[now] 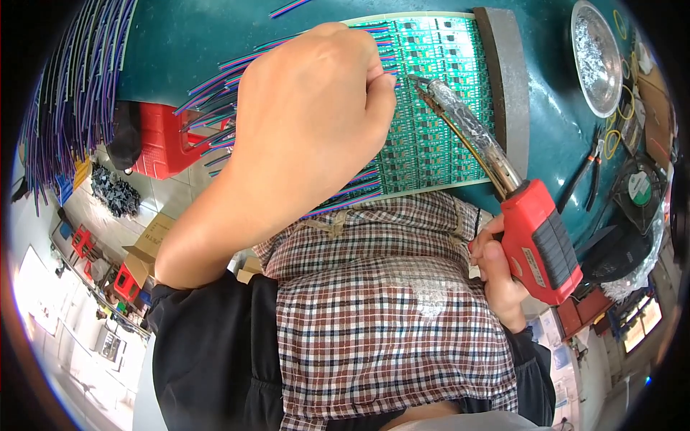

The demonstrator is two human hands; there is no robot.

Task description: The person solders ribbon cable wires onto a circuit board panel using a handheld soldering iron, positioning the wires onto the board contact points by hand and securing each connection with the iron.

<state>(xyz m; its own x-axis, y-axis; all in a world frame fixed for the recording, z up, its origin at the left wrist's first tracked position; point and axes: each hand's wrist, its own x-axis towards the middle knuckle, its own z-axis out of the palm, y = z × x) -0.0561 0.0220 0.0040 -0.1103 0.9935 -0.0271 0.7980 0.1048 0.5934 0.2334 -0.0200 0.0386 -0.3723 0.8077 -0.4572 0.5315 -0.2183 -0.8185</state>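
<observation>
Green, glossy and crowded with tiny black chips, the flat circuit-board panel [417, 136] lies on the teal bench [546, 43] before me. Slim purple, red, blue and black plastic-coated wires [215, 79] fan out from its left side; a dark grey curved bar [507, 93] runs along its right edge.

With parts this tightly packed, a wobble of the red plastic soldering gun [539, 241] with its scorched metal barrel could smear solder across neighbouring joints on the panel. Its dark, narrow tip [424, 81] also points close to my fingers, so a slip toward the panel's left side could burn me. A forearm dragging on the loose wires might pull one crooked.

My left hand [309, 100] is curled over the panel's left part, thumb drawn up near the forefinger; I cannot tell whether a wire is pinched there. My right hand [496, 276], just off the panel's near right corner, is wrapped around the gun's handle. Whether the tip touches the panel or hovers, I cannot tell.
</observation>
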